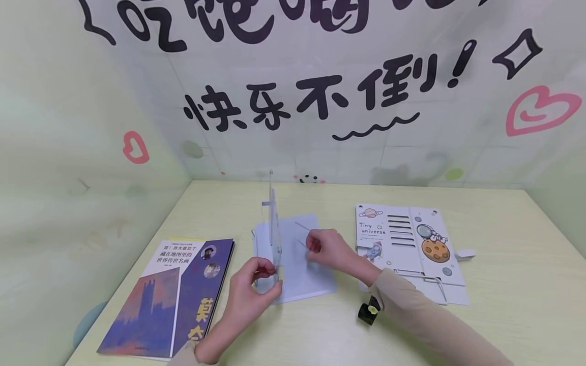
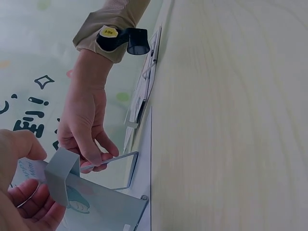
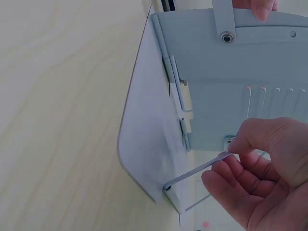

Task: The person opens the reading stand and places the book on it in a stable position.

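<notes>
A pale blue metal folding book stand stands partly unfolded on the table, its base plate (image 1: 311,274) flat and its panel (image 1: 274,223) upright. With thumb and fingers, my left hand (image 1: 251,284) holds the near edge of that panel, beside a bent metal tab (image 2: 58,178). My right hand (image 1: 331,249) pinches a wire support (image 3: 197,169) hinged to the base; in the right wrist view the wire slants up from the plate. Slots and a rivet (image 3: 226,37) show on the panel's back there.
On the right lies a white book stand (image 1: 412,244) with astronaut and planet prints. Books (image 1: 151,305) lie at the left. A printed wall covering (image 1: 274,152) rises behind the table (image 1: 513,264). A black wrist-worn device (image 1: 368,311) hangs by the right sleeve.
</notes>
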Tool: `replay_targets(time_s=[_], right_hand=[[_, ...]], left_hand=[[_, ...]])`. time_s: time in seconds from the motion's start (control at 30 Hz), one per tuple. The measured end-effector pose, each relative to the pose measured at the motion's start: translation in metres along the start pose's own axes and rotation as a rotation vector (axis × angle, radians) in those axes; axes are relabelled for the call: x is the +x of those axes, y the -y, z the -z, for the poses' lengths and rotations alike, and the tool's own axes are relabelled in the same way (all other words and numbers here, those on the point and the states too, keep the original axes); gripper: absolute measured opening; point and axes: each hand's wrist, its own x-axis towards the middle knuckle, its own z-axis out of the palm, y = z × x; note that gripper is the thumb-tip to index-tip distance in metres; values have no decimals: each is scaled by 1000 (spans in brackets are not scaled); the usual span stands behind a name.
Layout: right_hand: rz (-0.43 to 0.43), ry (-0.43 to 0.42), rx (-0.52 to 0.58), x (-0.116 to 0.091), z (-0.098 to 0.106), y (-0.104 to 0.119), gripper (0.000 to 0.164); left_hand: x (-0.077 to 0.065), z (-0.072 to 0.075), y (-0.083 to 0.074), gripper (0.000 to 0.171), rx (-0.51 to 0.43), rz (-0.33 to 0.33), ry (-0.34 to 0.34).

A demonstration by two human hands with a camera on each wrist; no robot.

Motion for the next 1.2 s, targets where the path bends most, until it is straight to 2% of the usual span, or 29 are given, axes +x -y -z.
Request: replay_targets(time_s=[0.4,0.67,0.8,0.97,1.2], right_hand=[[58,-43,52,-4,2,-8,12],[76,-67,71,-6,1,-12,12],[97,-93,76,-7,1,-15,12],[125,-132,68,-11,3,-16,20],[121,-134,74,-13,4,-17,21]], left_hand=[[2,-9,-6,27,81,-48,-29],[1,-22,-7,26,109,-99,-49],[1,-29,-9,26,128,-101,-54],[1,-35,-9,26,160,-109,-59],[1,-38,-10,25,188,-100,-60]])
